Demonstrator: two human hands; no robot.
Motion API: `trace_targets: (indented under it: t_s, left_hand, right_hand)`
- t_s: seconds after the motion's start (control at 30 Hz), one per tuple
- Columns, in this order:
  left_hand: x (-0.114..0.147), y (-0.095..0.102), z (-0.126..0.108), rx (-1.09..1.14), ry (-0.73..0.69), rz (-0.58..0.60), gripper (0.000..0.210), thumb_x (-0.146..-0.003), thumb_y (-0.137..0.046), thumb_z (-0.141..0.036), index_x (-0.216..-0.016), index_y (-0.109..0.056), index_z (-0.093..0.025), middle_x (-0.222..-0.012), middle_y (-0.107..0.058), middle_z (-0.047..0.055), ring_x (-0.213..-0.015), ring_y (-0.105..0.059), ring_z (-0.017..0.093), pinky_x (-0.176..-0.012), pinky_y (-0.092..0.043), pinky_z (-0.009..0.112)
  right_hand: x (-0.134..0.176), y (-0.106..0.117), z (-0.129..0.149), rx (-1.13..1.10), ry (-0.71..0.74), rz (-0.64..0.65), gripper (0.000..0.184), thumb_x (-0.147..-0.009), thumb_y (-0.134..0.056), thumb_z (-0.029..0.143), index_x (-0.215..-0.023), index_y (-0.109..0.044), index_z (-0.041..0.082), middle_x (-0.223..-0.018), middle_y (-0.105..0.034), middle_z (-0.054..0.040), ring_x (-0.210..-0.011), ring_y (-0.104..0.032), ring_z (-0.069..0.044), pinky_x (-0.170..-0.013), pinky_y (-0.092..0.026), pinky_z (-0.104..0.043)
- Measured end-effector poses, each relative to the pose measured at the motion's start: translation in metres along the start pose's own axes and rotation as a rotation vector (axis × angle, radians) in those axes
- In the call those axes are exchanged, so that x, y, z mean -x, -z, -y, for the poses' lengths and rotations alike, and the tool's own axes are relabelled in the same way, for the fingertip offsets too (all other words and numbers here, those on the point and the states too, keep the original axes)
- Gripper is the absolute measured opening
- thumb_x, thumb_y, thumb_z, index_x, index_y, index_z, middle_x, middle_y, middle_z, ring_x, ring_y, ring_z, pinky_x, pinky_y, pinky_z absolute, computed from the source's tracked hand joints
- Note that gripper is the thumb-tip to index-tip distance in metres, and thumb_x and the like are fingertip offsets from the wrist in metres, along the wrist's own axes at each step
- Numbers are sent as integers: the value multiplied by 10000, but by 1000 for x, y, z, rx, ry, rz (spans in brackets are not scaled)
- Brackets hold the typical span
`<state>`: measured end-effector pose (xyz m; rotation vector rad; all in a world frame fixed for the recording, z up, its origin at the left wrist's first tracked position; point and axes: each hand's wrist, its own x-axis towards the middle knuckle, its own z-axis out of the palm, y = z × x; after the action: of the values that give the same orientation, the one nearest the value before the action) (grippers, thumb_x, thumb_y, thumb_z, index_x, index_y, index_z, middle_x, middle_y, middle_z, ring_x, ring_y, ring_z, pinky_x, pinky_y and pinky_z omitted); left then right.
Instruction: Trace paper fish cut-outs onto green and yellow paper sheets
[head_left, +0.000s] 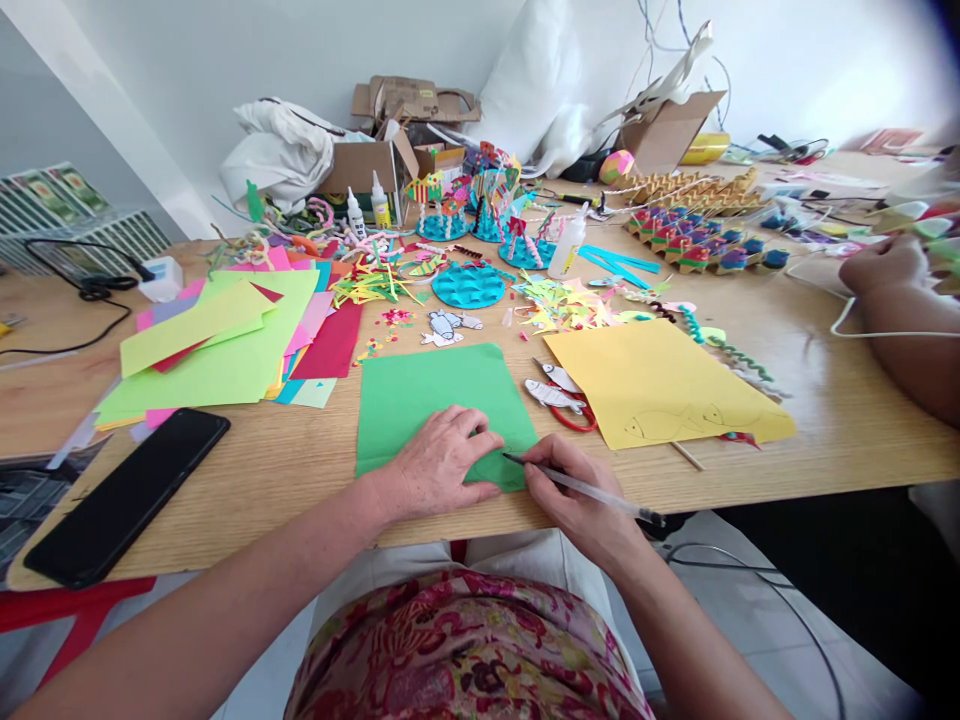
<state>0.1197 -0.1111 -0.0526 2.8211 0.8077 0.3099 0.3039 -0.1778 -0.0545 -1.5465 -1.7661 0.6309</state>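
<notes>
My left fingers [487,441], loosely spread and gripping nothing, rest on the green paper [439,385] on the surface [247,490]. My right fingers [556,452] pinch the clear-barrelled pen [592,488], tip just right of them, shaft slanting back toward my right.

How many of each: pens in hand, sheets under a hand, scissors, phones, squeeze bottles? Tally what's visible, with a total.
Pen in the right hand: 1
Green sheet under the left hand: 1
Red-handled scissors: 1
Phone: 1
Squeeze bottles: 3
Total: 7
</notes>
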Motion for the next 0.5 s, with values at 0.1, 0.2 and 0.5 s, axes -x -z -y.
trace_targets:
  t_s: [0.1, 0.2, 0.5]
  left_hand:
    - [0, 0, 0, 7, 0, -3, 412, -754, -659, -426, -1079, -545, -199, -1044, -481, 57, -977, -450, 229, -869, -394, 370]
    - [0, 0, 0, 10, 3, -3, 408, -757, -654, -428, -1079, -544, -202, -1046, -479, 56, -977, -447, 228, -868, -394, 372]
    - [0, 1, 0, 5, 2, 0, 418, -755, -659, -424, -1087, -541, -199, -1050, -478, 58, -988, -449, 231, -878, -395, 374]
  right_hand:
    - [0, 0, 0, 2, -8, -20, 103, -776, -460, 246, -714, -524, 194, -537, -539, 32, -467, -461, -106, -445, -329, -209]
    - [-1, 0, 0, 14, -1, -31, 103, -774, -462, 242, -708, -525, 194, -543, -551, 27, -465, -462, -105, -449, -335, -209]
    - [-1, 0, 1, 34, 15, -32, 89, -772, -460, 227, -718, -524, 197, -565, -566, 23, -479, -474, -108, -465, -347, -210]
